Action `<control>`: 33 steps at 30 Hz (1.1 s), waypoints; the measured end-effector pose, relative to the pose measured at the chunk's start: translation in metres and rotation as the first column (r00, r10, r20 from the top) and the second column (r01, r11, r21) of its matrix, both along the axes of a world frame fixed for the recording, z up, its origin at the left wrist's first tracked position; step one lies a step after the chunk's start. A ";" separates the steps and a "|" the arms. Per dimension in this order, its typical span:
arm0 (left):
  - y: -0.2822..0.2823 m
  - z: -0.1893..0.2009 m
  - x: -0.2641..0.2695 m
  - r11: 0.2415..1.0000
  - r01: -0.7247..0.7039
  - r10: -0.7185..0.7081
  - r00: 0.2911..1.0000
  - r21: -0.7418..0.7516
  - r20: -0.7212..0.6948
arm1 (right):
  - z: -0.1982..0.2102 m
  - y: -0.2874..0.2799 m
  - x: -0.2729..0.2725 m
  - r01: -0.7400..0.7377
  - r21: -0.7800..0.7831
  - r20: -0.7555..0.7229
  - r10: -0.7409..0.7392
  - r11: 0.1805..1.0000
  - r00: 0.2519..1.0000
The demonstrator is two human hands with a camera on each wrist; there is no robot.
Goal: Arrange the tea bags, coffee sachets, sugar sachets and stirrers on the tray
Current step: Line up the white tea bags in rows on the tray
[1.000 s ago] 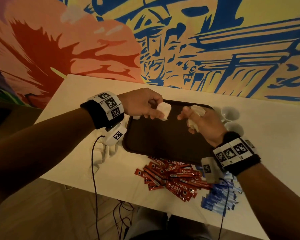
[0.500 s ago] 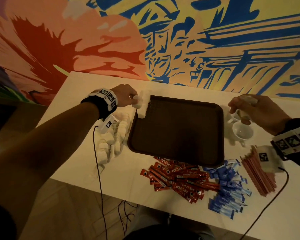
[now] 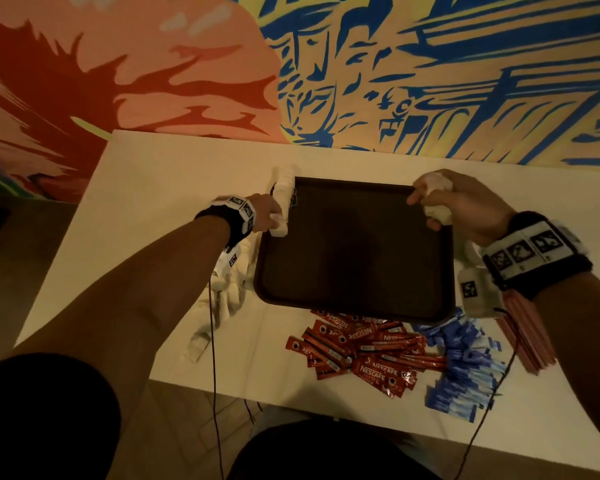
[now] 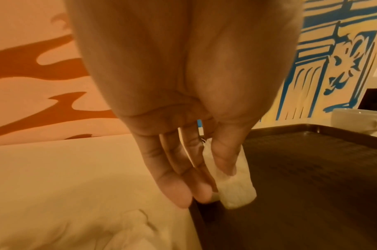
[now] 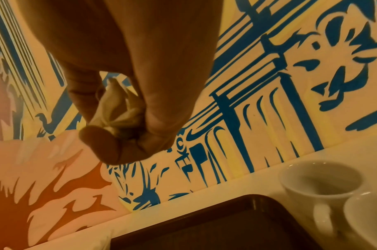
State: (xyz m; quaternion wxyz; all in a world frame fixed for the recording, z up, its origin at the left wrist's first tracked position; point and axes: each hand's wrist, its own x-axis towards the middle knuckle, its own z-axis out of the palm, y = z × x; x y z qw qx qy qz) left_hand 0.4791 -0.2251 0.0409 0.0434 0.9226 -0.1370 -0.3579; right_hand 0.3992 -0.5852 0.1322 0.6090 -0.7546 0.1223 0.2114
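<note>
Since half a second ago the right hand (image 3: 454, 206) has swung back over the tray (image 3: 354, 251), clutching tea bags (image 3: 435, 199). Left hand (image 3: 265, 216) pinches a tea bag (image 4: 234, 189) at the tray's left rim; next, probably, laying it flat inside.

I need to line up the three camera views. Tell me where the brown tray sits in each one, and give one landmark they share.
Head: the brown tray lies mid-frame on the white table, between the two hands.
Left wrist: the tray fills the lower right, beside the left hand holding a tea bag.
Right wrist: only its far corner shows, along the bottom edge.
Shared landmark: the blue-and-yellow mural behind the table.
</note>
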 end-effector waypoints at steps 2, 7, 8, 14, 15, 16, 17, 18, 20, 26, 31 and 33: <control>-0.004 -0.005 0.005 0.999 0.030 -0.030 1.000 0.032 -0.005 | 0.001 0.009 0.006 -0.005 0.056 -0.041 0.008 0.998 0.999; -0.006 -0.010 0.022 0.992 0.074 -0.086 0.990 0.107 0.113 | 0.009 0.027 0.019 -0.078 0.127 -0.083 0.089 0.989 0.993; -0.005 -0.012 0.026 0.990 0.076 -0.092 0.986 0.117 0.139 | 0.009 0.031 0.022 -0.093 0.140 -0.089 0.106 0.986 0.990; -0.003 -0.024 0.036 0.975 0.145 -0.180 0.960 0.167 0.216 | -0.003 0.054 0.032 -0.134 0.158 -0.131 0.155 0.978 0.979; -0.003 -0.025 0.037 0.974 0.153 -0.188 0.957 0.168 0.219 | -0.006 0.057 0.033 -0.135 0.161 -0.139 0.158 0.978 0.978; -0.002 -0.026 0.038 0.973 0.161 -0.196 0.955 0.168 0.221 | -0.008 0.060 0.033 -0.136 0.165 -0.147 0.161 0.977 0.976; -0.001 -0.027 0.038 0.972 0.168 -0.203 0.953 0.164 0.225 | -0.010 0.063 0.035 -0.139 0.170 -0.154 0.166 0.976 0.974; 0.000 -0.027 0.038 0.972 0.174 -0.207 0.951 0.159 0.228 | -0.013 0.065 0.036 -0.145 0.175 -0.161 0.173 0.974 0.972; 0.001 -0.026 0.038 0.975 0.177 -0.207 0.947 0.136 0.244 | -0.016 0.070 0.037 -0.152 0.185 -0.176 0.185 0.971 0.967; 0.000 -0.010 0.026 0.996 0.087 -0.087 0.952 0.014 0.295 | -0.028 0.084 0.034 -0.150 0.203 -0.150 0.182 0.968 0.972; 0.002 -0.021 0.002 0.990 0.128 -0.137 0.965 0.052 0.225 | -0.040 0.095 0.026 -0.032 0.173 -0.148 0.058 0.984 0.987; 0.002 -0.028 -0.005 0.989 0.135 -0.146 0.964 0.064 0.223 | -0.042 0.099 0.021 0.020 0.212 -0.181 0.019 0.977 0.983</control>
